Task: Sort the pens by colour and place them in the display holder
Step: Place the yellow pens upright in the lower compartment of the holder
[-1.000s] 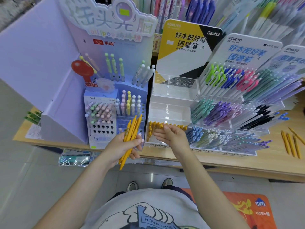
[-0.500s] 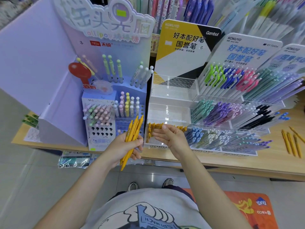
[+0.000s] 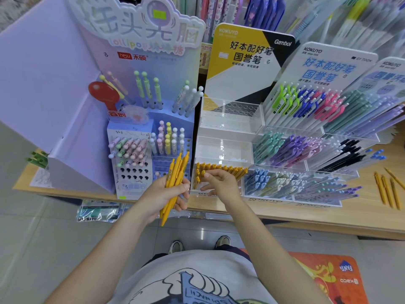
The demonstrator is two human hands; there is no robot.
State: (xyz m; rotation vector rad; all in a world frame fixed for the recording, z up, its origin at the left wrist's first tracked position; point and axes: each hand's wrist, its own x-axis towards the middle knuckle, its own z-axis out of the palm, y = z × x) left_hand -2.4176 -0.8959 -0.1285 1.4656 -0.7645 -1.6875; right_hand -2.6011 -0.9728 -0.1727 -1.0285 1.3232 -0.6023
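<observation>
I see the clear display holder ahead of my hands: its front-left compartment, right at my right fingertips, holds a row of yellow pens; compartments further right hold blue, purple and black ones. A lavender pen stand sits beyond my left hand, which grips a bundle of yellow pens. My right hand hovers with fingers loosely spread. Loose yellow pens lie far right.

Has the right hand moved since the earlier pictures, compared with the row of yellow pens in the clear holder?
No, hardly at all: the right hand stays over the row of yellow pens in the clear front-left compartment.
</observation>
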